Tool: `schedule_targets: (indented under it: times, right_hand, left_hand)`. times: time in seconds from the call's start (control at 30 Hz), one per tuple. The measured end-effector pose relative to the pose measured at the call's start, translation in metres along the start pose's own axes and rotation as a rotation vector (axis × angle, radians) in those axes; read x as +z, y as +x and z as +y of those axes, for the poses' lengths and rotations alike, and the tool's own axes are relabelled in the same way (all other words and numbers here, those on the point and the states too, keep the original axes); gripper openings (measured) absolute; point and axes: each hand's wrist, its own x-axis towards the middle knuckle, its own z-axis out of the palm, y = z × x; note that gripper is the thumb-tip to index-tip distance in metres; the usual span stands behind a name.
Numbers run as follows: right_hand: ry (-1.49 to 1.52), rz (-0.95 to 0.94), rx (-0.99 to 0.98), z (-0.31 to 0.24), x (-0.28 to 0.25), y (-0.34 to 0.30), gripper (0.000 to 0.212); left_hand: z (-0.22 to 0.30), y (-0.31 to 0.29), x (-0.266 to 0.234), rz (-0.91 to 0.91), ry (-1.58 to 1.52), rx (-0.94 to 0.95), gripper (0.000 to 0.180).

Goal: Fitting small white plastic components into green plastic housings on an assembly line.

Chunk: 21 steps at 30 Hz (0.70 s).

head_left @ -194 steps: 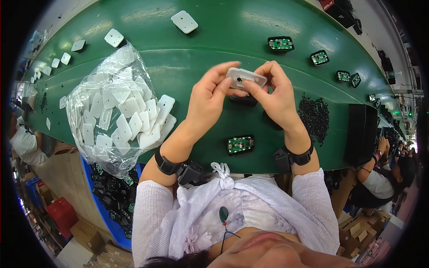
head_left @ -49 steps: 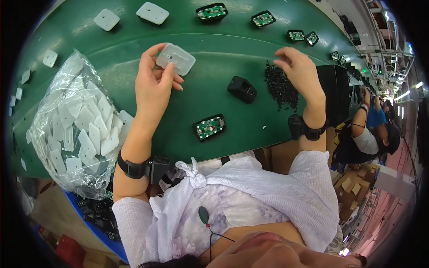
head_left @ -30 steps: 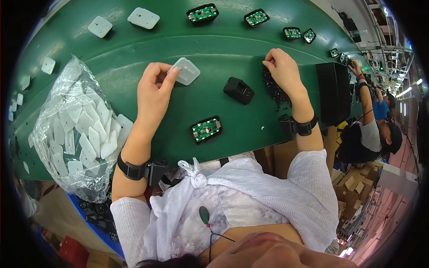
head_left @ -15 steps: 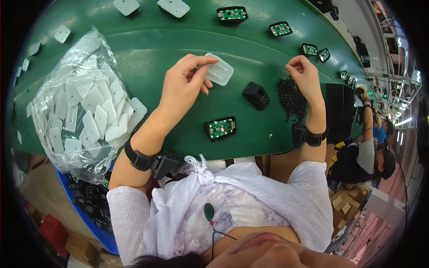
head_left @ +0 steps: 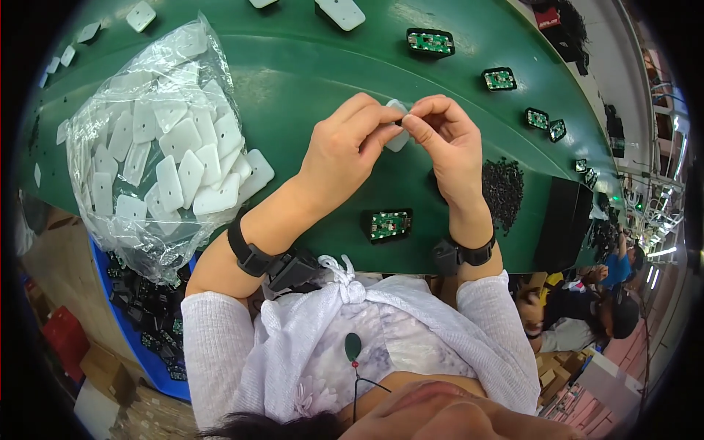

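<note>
My left hand (head_left: 350, 147) and my right hand (head_left: 449, 143) meet fingertip to fingertip, both pinched. A tiny dark speck shows between their tips, too small to name. Right under the fingers is a white flat plate (head_left: 397, 141) with rounded corners, largely covered by them; whether they touch it I cannot tell. Nearer me, a black housing with a green circuit board (head_left: 389, 225) lies on the table. To the right of my right hand is a heap of small black pieces (head_left: 503, 194). The other black housing is mostly hidden behind my right hand.
A clear plastic bag of white plates (head_left: 180, 139) lies at the left. Below it, a blue bin (head_left: 158, 367) holds black parts. More circuit-board housings (head_left: 430, 42) line the green table's (head_left: 293, 70) far side. A black box (head_left: 561, 224) stands at right, with people beyond.
My right hand has moved left from above the black pieces to meet my left hand over the white plate. The whole view has shifted slightly.
</note>
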Motion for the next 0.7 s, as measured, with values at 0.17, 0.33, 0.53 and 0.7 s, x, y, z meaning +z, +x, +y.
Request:
schedule_targets:
  times: [0.17,0.33,0.53,0.7]
  right_hand:
    - [-0.205,0.052,-0.100,0.004,-0.004,0.001,0.012]
    - [-0.718,0.010,-0.304,-0.007,-0.005,-0.001,0.009]
    - [-0.636,0.059,-0.288,0.001,-0.002,-0.005,0.009]
    - [-0.573,0.115,-0.266,0.008,0.000,-0.005,0.007]
  left_hand:
    - [0.000,0.003,-0.001,-0.040,0.074,0.027,0.011]
    - [-0.001,0.002,-0.003,-0.063,0.093,0.022,0.017]
    - [0.005,0.003,-0.002,-0.089,-0.404,-0.464,0.030]
    - [0.002,0.004,0.000,-0.114,-0.529,-0.534,0.023]
